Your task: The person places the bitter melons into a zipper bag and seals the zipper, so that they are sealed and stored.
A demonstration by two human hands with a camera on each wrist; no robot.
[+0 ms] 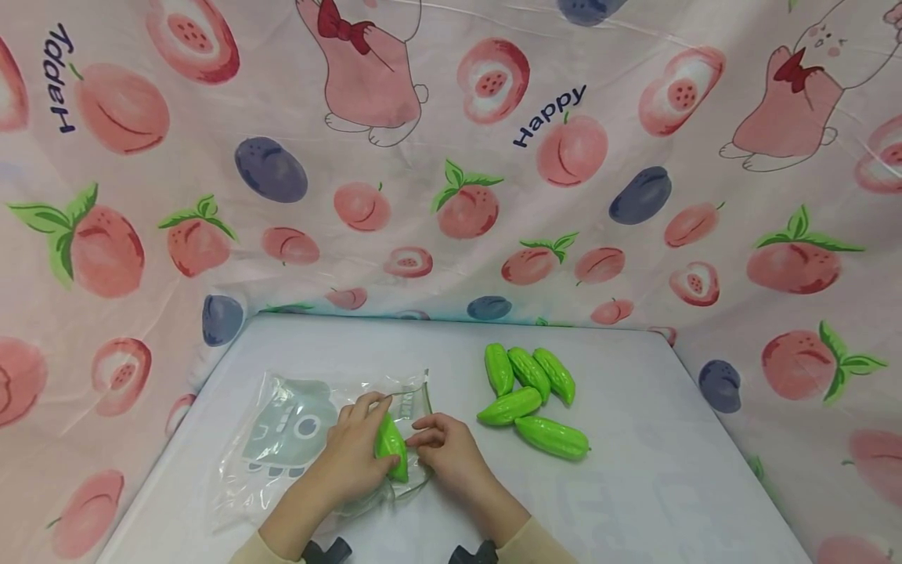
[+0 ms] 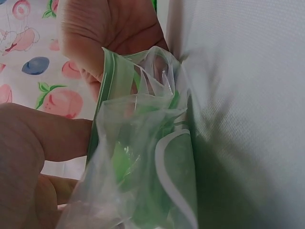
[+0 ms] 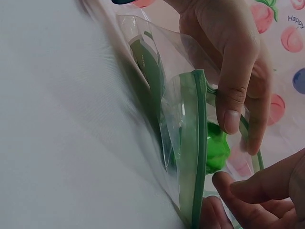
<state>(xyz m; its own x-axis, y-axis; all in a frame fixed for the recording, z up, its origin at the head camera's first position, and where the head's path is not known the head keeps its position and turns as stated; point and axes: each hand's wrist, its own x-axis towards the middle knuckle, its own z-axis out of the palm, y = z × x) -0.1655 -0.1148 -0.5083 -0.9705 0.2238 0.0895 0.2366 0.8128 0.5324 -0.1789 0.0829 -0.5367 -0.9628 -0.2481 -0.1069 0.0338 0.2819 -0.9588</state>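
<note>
A clear zip bag (image 1: 239, 486) with a grey-green cartoon print and a green zip strip (image 3: 200, 143) lies on the table, mouth to the right. One glossy green bitter melon (image 1: 393, 450) sits in that mouth. My left hand (image 1: 359, 446) arches over the bag, its thumb and fingers around the mouth, the thumb close by the melon. Opposite it, my right hand (image 1: 451, 450) has thumb and fingertips together at the rim, right beside the melon's end. Through the plastic in the left wrist view, the melon (image 2: 123, 160) shows as a bright green patch.
To the right of the bag lie several more green bitter melons (image 1: 553, 437), grouped on the white table (image 1: 634, 501). A fruit-printed cloth (image 1: 423, 258) hangs behind the table and along both sides.
</note>
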